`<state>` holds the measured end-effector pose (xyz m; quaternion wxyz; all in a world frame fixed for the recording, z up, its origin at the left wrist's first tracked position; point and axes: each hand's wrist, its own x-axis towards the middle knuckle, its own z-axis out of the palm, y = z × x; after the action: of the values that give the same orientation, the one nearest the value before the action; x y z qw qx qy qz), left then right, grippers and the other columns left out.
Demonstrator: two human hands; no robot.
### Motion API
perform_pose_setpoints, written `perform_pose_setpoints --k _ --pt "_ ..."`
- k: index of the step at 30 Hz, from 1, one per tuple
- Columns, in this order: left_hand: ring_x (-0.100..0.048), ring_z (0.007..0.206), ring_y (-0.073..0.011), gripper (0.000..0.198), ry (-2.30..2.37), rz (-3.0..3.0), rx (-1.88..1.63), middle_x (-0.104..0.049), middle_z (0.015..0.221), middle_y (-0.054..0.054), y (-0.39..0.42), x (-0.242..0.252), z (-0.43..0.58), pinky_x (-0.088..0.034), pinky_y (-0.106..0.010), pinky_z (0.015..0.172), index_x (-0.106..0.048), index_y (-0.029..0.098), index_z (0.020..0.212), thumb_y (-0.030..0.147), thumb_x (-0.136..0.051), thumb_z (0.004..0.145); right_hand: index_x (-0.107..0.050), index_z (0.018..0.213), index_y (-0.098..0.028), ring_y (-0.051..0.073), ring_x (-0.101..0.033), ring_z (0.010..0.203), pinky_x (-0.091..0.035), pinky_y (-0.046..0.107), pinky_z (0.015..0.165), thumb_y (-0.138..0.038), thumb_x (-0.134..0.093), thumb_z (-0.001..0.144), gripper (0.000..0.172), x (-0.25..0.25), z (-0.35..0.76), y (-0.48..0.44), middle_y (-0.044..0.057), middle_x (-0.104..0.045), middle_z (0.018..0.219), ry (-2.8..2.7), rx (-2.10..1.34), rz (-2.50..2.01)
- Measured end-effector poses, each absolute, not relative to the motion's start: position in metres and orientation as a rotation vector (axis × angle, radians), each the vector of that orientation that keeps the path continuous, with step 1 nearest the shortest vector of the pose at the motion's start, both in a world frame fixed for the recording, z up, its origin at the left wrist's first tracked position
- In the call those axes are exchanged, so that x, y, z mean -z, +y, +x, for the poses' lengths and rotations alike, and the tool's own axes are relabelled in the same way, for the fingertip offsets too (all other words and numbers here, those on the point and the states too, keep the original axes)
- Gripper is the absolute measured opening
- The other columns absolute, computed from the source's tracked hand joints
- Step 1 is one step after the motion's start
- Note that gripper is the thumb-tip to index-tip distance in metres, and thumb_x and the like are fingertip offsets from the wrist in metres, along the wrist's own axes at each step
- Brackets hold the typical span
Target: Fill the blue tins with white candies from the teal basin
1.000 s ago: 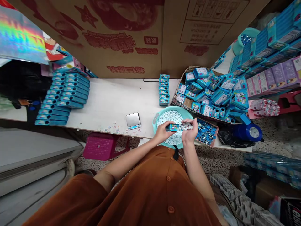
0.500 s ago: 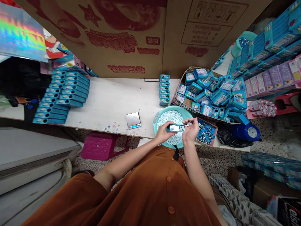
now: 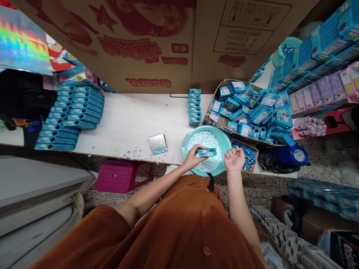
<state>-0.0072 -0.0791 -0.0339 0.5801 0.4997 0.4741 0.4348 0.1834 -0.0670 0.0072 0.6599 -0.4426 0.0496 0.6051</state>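
Note:
My left hand (image 3: 193,157) grips a small blue candy box (image 3: 206,152) by its left end, holding it level over the teal basin (image 3: 226,139) filled with small white candies (image 3: 204,141). My right hand (image 3: 235,158) hovers just right of the basin's rim, beside the tray of blue lids (image 3: 248,152). Its fingers are curled into a loose cup with what look like a few white candies in them. The two hands are apart.
A small silver scale (image 3: 157,143) lies left of the basin on the white table (image 3: 131,119). A short stack of blue boxes (image 3: 194,106) stands behind it, a large stack (image 3: 71,117) at far left, a carton of loose boxes (image 3: 249,108) at right. A pink stool (image 3: 119,175) sits below.
My right hand has pulled away from the box's open end to the right, past the basin rim. The left hand has turned the box so its printed face shows.

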Motion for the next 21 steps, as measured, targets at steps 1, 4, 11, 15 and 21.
perform_pose_setpoints --k 1,4,11,15,21 --pt "-0.06 0.099 -0.0191 0.038 1.1 1.157 -1.029 -0.063 0.102 -0.007 -0.081 0.034 -0.008 -0.046 -0.033 0.087 -0.054 0.017 0.096 0.022 -0.076 0.065 -0.042 0.067 -0.021 0.006 -0.031 0.04 -0.025 0.018 0.039 -0.033 -0.043 0.086 0.022 -0.004 0.184 -0.07 -0.008 -0.033 0.051 0.118 -1.375 -1.01" --pt "-0.059 0.105 -0.0198 0.038 1.046 1.132 -1.021 -0.063 0.107 -0.009 -0.087 0.033 -0.008 -0.045 -0.035 0.092 -0.053 0.017 0.097 0.023 -0.075 0.067 -0.041 0.067 -0.021 0.006 -0.031 0.039 -0.025 0.018 0.039 -0.033 -0.047 0.084 0.021 0.003 0.184 -0.077 -0.008 -0.034 0.051 0.11 -1.4 -1.066" --pt "-0.061 0.103 -0.0196 0.04 1.1 1.074 -1.087 -0.064 0.107 -0.008 -0.091 0.039 -0.008 -0.047 -0.035 0.089 -0.049 0.018 0.095 0.025 -0.075 0.066 -0.04 0.068 -0.021 0.005 -0.034 0.04 -0.027 0.017 0.039 -0.034 -0.052 0.081 0.022 0.019 0.188 -0.087 -0.009 -0.036 0.052 0.088 -1.43 -1.122" --pt "-0.061 0.101 -0.0192 0.041 1.34 1.115 -1.164 -0.063 0.106 -0.007 -0.071 0.04 -0.039 -0.048 -0.034 0.088 -0.049 0.019 0.097 0.03 -0.074 0.066 -0.04 0.068 -0.021 0.005 -0.034 0.039 -0.028 0.018 0.038 -0.036 -0.054 0.079 0.024 0.027 0.189 -0.089 -0.009 -0.037 0.052 0.085 -1.432 -1.171" --pt "-0.061 0.09 -0.0165 0.044 1.755 1.238 -1.128 -0.061 0.1 -0.002 0.004 0.049 -0.115 -0.047 -0.029 0.08 -0.051 0.021 0.1 0.032 -0.073 0.064 -0.043 0.07 -0.02 0.004 -0.035 0.039 -0.029 0.017 0.037 -0.033 -0.058 0.075 0.02 0.046 0.181 -0.092 -0.009 -0.039 0.052 0.16 -1.463 -1.193"
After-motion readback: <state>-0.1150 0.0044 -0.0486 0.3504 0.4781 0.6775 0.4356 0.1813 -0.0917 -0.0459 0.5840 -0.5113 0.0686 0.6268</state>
